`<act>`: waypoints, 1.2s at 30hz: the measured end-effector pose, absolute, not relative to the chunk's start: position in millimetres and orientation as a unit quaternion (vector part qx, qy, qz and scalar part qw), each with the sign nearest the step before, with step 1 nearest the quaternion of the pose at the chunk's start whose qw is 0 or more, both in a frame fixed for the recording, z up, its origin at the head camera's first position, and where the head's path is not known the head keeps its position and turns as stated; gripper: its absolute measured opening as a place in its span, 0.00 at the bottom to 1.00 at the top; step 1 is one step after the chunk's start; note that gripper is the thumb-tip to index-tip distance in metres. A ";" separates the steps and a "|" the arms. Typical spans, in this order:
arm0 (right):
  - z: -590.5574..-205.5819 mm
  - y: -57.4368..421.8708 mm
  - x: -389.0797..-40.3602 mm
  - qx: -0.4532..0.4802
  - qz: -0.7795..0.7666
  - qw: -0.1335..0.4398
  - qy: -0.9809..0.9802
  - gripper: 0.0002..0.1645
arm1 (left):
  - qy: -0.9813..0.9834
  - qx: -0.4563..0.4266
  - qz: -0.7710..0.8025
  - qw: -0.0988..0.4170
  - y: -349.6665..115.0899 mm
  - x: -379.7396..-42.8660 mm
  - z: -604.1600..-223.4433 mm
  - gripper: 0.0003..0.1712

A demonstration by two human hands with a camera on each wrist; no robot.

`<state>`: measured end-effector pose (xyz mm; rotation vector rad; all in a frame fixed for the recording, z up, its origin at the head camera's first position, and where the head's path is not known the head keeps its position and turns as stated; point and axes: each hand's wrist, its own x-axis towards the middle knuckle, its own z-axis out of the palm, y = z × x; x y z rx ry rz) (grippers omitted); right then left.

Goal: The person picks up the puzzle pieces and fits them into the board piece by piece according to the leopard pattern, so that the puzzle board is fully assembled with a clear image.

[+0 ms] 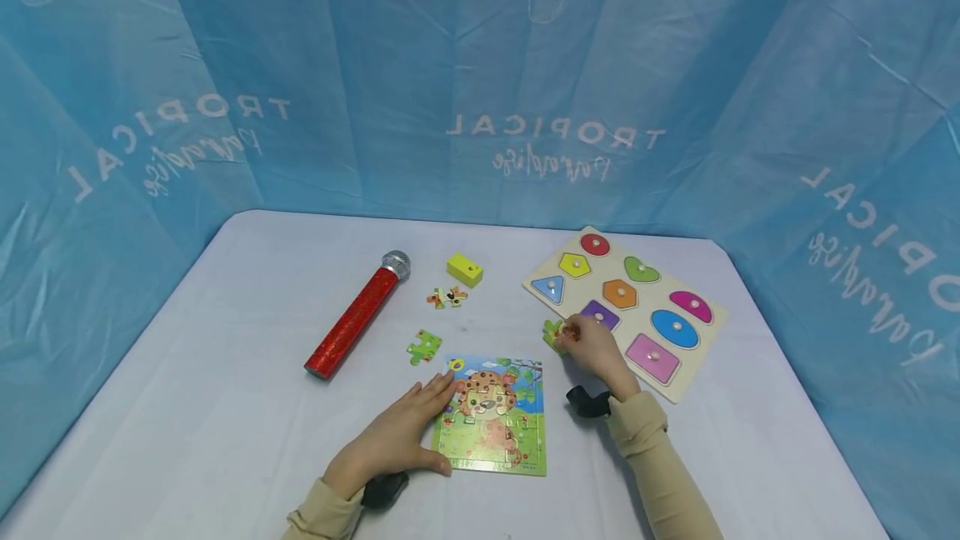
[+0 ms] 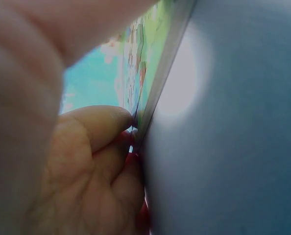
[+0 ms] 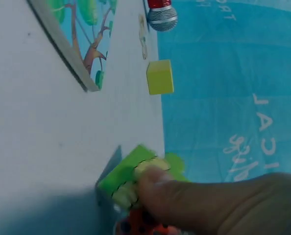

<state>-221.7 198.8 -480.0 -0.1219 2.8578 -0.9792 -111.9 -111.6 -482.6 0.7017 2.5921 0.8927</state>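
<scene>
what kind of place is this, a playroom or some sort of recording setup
Likely a staged tabletop set, not a real playroom: blue printed sheeting walls in a white-covered table, and only toys lie on it, such as a jigsaw puzzle board, a shape-sorting board and a red toy microphone.

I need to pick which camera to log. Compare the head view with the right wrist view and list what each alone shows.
Only the head view shows the left hand resting on the leopard puzzle, the shape board and two loose pieces.

Only the right wrist view shows fingertips pinching the green piece lifted off the table.

Both show the microphone, yellow block and right hand.
</scene>
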 end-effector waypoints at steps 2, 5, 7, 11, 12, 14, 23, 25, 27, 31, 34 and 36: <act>-478.0 199.7 -219.9 -0.059 -0.340 0.081 0.935 0.08 | 0.905 0.244 0.312 0.155 -111.6 -111.7 -483.1 0.64; -473.3 197.8 -214.9 -0.117 -0.375 0.132 0.910 0.09 | 0.905 0.246 0.311 0.152 -111.9 -111.6 -483.3 0.64; -468.4 192.9 -209.4 -0.162 -0.405 0.174 0.883 0.09 | 0.905 0.250 0.311 0.150 -112.2 -111.5 -483.1 0.65; -458.0 175.6 -195.5 -0.244 -0.437 0.252 0.829 0.07 | 0.904 0.257 0.309 0.147 -113.2 -111.7 -483.1 0.65; -456.7 170.8 -191.9 -0.263 -0.436 0.265 0.819 0.06 | 0.904 0.258 0.308 0.147 -113.4 -111.8 -483.0 0.65; -454.8 161.4 -185.3 -0.294 -0.423 0.287 0.807 0.05 | 0.904 0.260 0.306 0.147 -113.6 -111.9 -483.3 0.64; -461.2 139.8 -170.5 -0.332 -0.373 0.324 0.803 0.03 | 0.905 0.256 0.306 0.147 -112.9 -112.1 -483.4 0.64; -463.2 137.9 -169.6 -0.326 -0.364 0.324 0.810 0.02 | 0.905 0.256 0.306 0.147 -112.9 -112.1 -483.2 0.64; -464.3 136.2 -168.4 -0.322 -0.359 0.321 0.815 0.03 | 0.905 0.255 0.307 0.148 -113.1 -112.1 -483.0 0.64; -465.6 132.9 -166.2 -0.319 -0.350 0.306 0.826 0.04 | 0.906 0.256 0.305 0.147 -113.4 -111.9 -483.5 0.64; -466.4 130.7 -164.9 -0.326 -0.333 0.295 0.834 0.04 | 0.906 0.253 0.305 0.150 -113.7 -111.7 -484.4 0.64; -467.1 129.7 -164.3 -0.329 -0.322 0.289 0.839 0.05 | 0.906 0.248 0.307 0.152 -113.8 -111.7 -485.0 0.64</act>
